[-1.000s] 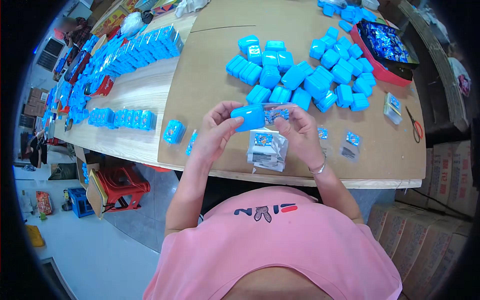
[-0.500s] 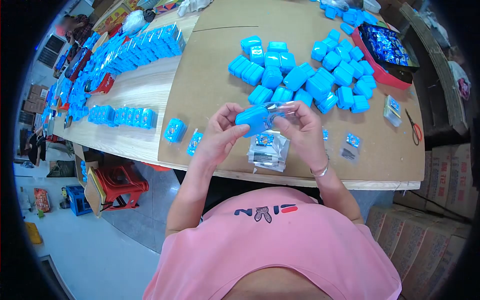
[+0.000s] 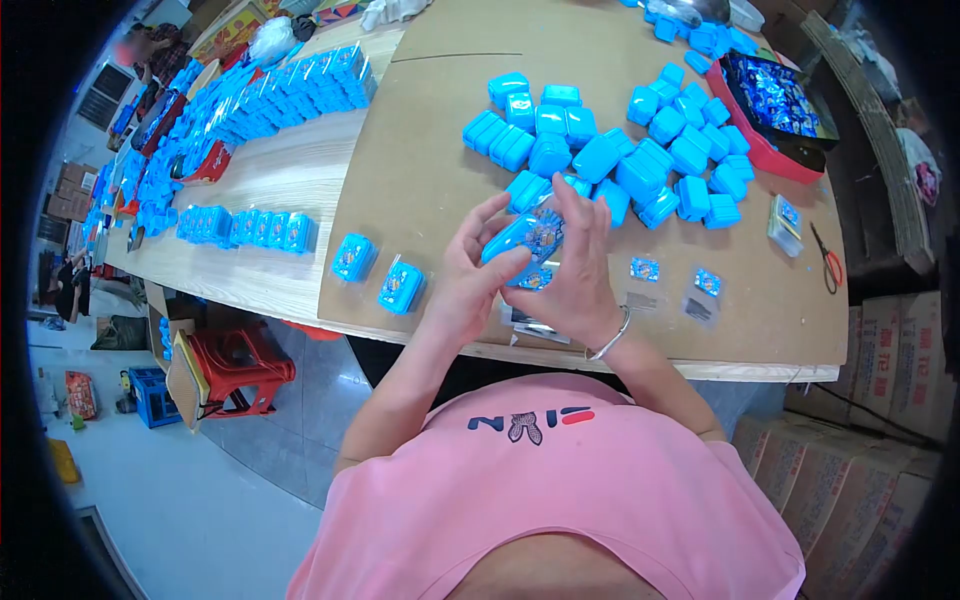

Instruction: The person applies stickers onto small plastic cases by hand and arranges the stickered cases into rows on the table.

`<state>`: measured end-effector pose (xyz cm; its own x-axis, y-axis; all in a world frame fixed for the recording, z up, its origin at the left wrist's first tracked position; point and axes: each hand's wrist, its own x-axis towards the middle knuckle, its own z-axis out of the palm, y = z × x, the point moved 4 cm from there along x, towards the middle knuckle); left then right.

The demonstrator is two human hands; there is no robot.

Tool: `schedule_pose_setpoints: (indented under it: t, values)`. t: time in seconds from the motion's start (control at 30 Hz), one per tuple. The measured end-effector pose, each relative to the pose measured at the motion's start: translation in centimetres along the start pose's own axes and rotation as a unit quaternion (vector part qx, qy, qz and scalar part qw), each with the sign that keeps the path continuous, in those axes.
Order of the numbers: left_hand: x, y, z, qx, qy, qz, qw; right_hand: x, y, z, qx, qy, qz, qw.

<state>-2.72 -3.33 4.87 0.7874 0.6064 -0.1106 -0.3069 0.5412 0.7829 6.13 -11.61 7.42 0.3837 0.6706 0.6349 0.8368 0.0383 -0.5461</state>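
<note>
Between both hands, above the table's front part, is a blue box (image 3: 512, 240) with a printed card and clear film on its upper face. My left hand (image 3: 474, 268) grips its left side, thumb on the near edge. My right hand (image 3: 578, 272) is at its right end, fingers raised and close together against the film. Under the hands lies a stack of clear bags (image 3: 535, 325), mostly hidden. Two wrapped blue boxes stand left of my left hand, one of them here (image 3: 402, 288). Right of my right hand lie a printed card (image 3: 645, 269) and a bagged card (image 3: 706, 283).
Many blue boxes (image 3: 640, 172) are heaped beyond the hands. A red tray (image 3: 765, 155) of blue packets and scissors (image 3: 828, 260) are at the right. Rows of wrapped boxes (image 3: 270, 232) stand left, a red stool (image 3: 240, 365) below. A person (image 3: 160, 50) is at the far left.
The box has tilted and the film now lies over it with the card on top. My right hand has moved left and its fingers have straightened upward.
</note>
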Motion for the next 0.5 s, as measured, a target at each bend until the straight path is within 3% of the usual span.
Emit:
schedule_pose_setpoints:
  t: [0.5]
  values:
    - [-1.5, 0.4, -0.4, 0.041, 0.003, 0.022, 0.999, -0.3, 0.0, -0.5, 0.086, 0.0, 0.001, 0.996]
